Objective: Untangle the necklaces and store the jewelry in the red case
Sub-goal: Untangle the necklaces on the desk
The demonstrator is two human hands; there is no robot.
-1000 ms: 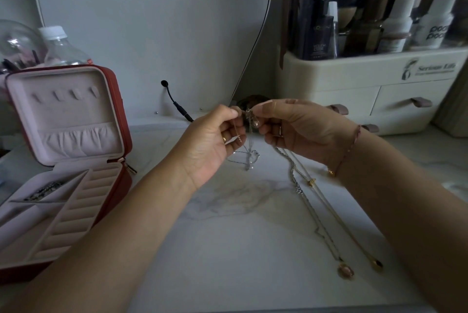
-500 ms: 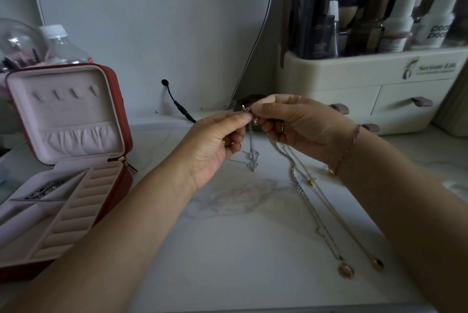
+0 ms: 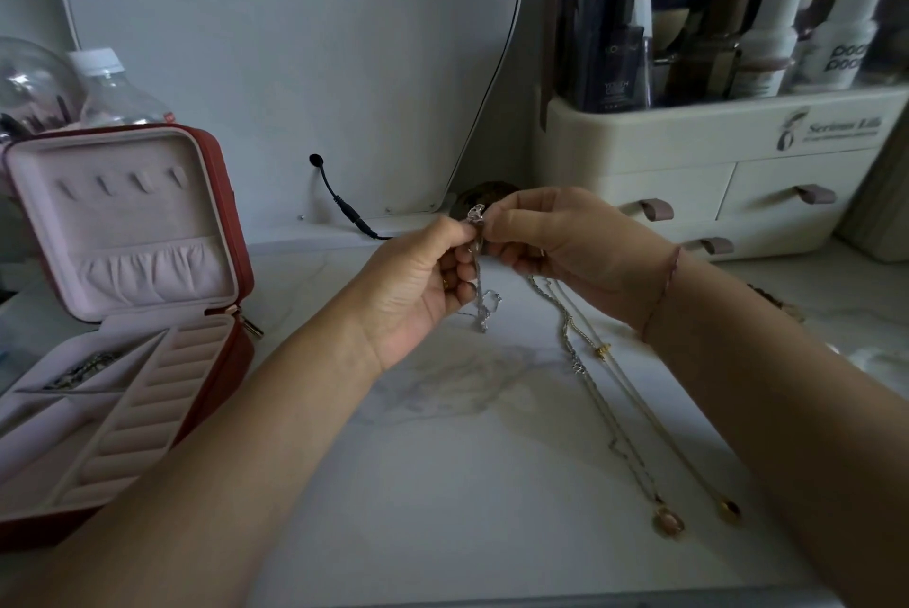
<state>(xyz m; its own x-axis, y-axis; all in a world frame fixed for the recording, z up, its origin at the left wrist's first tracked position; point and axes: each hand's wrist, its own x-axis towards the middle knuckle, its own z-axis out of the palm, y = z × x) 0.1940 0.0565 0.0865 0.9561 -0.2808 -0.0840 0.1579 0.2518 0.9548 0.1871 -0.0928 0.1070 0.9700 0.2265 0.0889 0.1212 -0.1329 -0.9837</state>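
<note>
Dangling silver necklace (image 3: 479, 297) pinched between both hands.

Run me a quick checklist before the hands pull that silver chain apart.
1. Grip: the left hand and the right hand both pinch the silver chain at its top: ok.
2. Knot loose enough to pull: cannot tell, fingers hide it.
3. The red case open, lid upright: ok.
4. The ring rolls in the case bare: ok.
5. The pendant necklaces separate from the silver chain: cannot tell, their upper ends run under the right hand.
</note>
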